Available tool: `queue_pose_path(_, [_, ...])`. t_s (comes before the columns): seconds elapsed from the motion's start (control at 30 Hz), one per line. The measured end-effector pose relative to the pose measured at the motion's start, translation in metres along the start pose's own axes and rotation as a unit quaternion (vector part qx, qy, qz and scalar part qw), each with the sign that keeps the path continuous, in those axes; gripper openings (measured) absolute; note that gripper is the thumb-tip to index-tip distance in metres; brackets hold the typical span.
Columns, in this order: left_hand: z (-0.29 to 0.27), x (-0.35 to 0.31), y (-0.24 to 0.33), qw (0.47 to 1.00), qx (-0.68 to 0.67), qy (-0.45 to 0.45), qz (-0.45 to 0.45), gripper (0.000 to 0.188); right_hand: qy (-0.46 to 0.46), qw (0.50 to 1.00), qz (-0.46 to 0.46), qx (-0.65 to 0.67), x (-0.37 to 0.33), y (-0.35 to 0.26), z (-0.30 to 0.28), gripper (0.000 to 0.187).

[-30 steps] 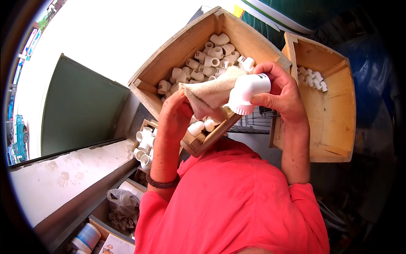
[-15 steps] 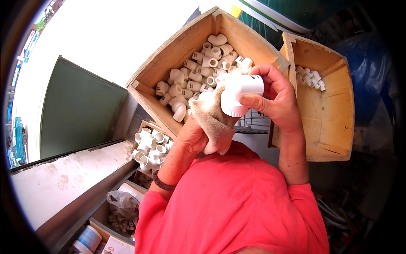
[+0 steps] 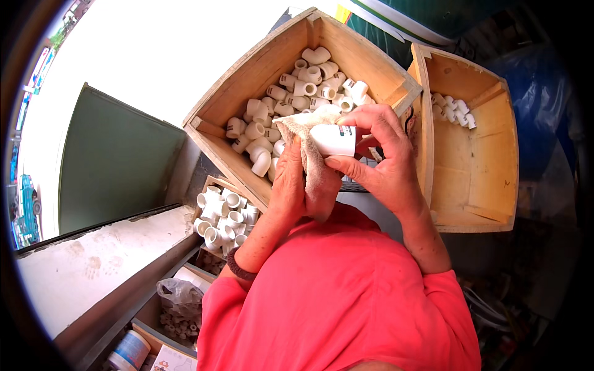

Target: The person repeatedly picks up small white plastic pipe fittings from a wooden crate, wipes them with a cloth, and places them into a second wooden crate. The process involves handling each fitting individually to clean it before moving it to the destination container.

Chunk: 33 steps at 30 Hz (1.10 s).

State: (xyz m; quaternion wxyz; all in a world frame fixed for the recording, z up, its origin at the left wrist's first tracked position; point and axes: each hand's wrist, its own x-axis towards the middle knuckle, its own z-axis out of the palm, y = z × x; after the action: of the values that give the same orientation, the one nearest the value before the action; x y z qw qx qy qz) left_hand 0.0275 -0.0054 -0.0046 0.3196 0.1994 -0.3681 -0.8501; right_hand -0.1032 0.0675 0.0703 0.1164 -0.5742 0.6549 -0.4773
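A white plastic pipe fitting [image 3: 334, 140] is held between my two hands, above the near edge of a wooden box. My right hand [image 3: 383, 151] pinches its open end with thumb and fingers, the printed side showing. Closed around a beige cloth [image 3: 314, 176], my left hand [image 3: 289, 182] presses it against the other end of the fitting, so that end is covered. Inside the wooden box [image 3: 247, 74] lies a heap of white elbow fittings [image 3: 286, 96].
At the right stands a second wooden box [image 3: 473, 167] with several small white fittings [image 3: 455, 111]. A small box of larger white fittings [image 3: 226, 216] sits left of my arm. Farther left are a green panel [image 3: 117, 161], a ledge [image 3: 99, 266], a plastic bag [image 3: 179, 297] and a white-blue tub [image 3: 130, 350].
The fitting has turned and moved slightly left and down. Its ribbed end, exposed before, is now behind the cloth. Both hands have shifted with it.
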Motion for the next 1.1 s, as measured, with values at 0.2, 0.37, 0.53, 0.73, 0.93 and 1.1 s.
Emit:
queue_pose_path(0.2, [-0.002,-0.002,0.001,0.998,0.053,-0.035,0.017,0.045,-0.015,0.999,0.026,-0.022,0.0,-0.004,-0.008,0.042])
queue_pose_path(0.37, [-0.006,-0.005,-0.009,0.996,0.074,-0.038,0.027,0.037,-0.034,0.994,0.032,-0.098,0.0,-0.01,-0.011,0.042])
queue_pose_path(0.53, [0.003,-0.005,-0.008,0.999,-0.027,0.006,-0.017,0.033,-0.06,0.99,0.012,-0.127,-0.001,-0.007,-0.009,0.041])
queue_pose_path(0.73, [0.004,-0.003,-0.008,0.997,-0.074,0.026,-0.024,0.034,-0.062,0.991,-0.012,-0.118,-0.001,-0.004,-0.002,0.041])
queue_pose_path(0.93, [-0.006,-0.003,-0.012,0.969,0.236,0.008,0.072,0.03,-0.069,0.991,-0.019,-0.115,-0.003,-0.002,0.001,0.043])
queue_pose_path(1.1, [0.003,-0.005,0.021,0.805,0.539,-0.068,0.236,0.037,-0.072,0.997,0.027,0.022,-0.003,0.002,0.001,0.044])
